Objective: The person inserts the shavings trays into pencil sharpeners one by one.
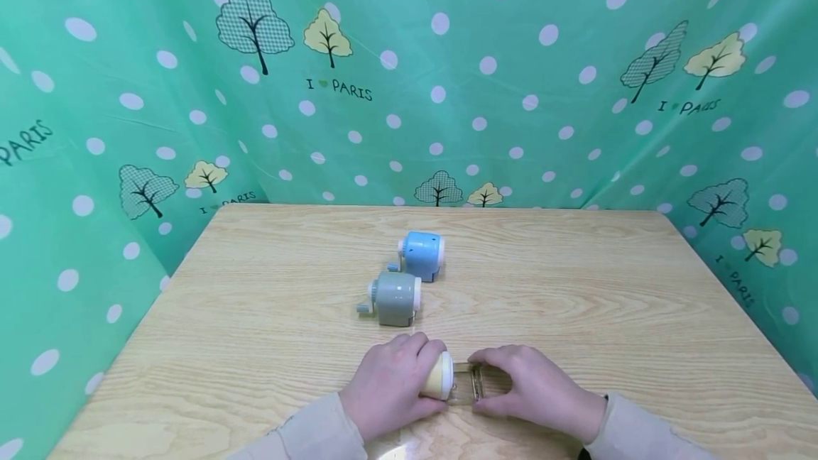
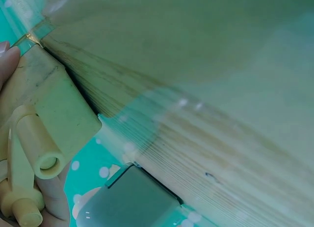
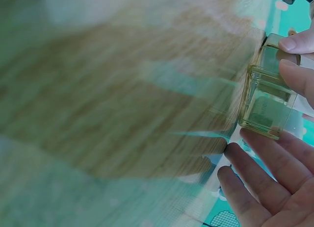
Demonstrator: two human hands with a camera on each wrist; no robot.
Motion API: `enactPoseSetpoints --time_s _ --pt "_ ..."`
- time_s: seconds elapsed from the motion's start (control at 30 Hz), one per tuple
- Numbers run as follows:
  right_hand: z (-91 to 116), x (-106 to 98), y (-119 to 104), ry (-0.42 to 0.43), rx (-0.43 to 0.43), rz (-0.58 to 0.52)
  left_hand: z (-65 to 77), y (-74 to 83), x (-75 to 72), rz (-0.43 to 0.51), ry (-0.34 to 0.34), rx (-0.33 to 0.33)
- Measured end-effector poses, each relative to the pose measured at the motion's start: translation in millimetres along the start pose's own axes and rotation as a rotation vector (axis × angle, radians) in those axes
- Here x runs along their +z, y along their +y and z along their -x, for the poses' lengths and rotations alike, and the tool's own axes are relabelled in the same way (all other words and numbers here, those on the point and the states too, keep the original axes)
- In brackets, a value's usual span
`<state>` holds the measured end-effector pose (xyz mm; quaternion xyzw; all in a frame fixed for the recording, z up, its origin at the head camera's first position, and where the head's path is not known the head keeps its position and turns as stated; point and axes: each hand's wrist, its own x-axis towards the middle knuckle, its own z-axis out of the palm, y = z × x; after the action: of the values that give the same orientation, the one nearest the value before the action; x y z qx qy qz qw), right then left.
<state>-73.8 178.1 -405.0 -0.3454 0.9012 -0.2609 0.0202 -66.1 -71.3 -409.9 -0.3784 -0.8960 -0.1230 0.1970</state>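
Note:
My left hand [image 1: 396, 382] grips a pale yellow crank pencil sharpener [image 1: 433, 377] lying on its side near the table's front, its white front end facing right. In the left wrist view the yellow crank handle [image 2: 41, 143] sticks out from the sharpener's back. My right hand [image 1: 537, 392] pinches the far end of a clear shavings drawer [image 1: 469, 383] between thumb and fingers. The drawer extends from the sharpener's white end; whether it is fully out I cannot tell. In the right wrist view the see-through drawer [image 3: 265, 107] sits between thumb and fingertips.
A grey crank pencil sharpener [image 1: 396, 299] stands just beyond my left hand. Behind it is a blue one [image 1: 423, 254], its crank also to the left. The wooden table [image 1: 575, 268] is bordered by a green dotted curtain [image 1: 409, 91].

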Motion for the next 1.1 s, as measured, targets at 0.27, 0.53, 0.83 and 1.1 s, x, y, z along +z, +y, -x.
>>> enactPoseSetpoints --time_s 0.27,0.53,0.83,1.1 --pt "-1.5 -0.5 -1.7 -0.005 0.015 0.007 -0.4 -0.4 0.3 -0.004 0.009 0.001" --pt "-2.7 0.1 -1.7 -0.001 0.014 0.006 -1.1 -1.2 1.0 -0.003 0.033 0.011" --pt "-2.5 0.6 -2.0 0.003 0.027 0.006 -1.5 -0.6 2.6 0.0 0.065 0.011" --pt "-1.3 1.4 -3.2 0.006 0.043 0.0 -1.3 0.1 3.7 -0.016 0.081 0.014"
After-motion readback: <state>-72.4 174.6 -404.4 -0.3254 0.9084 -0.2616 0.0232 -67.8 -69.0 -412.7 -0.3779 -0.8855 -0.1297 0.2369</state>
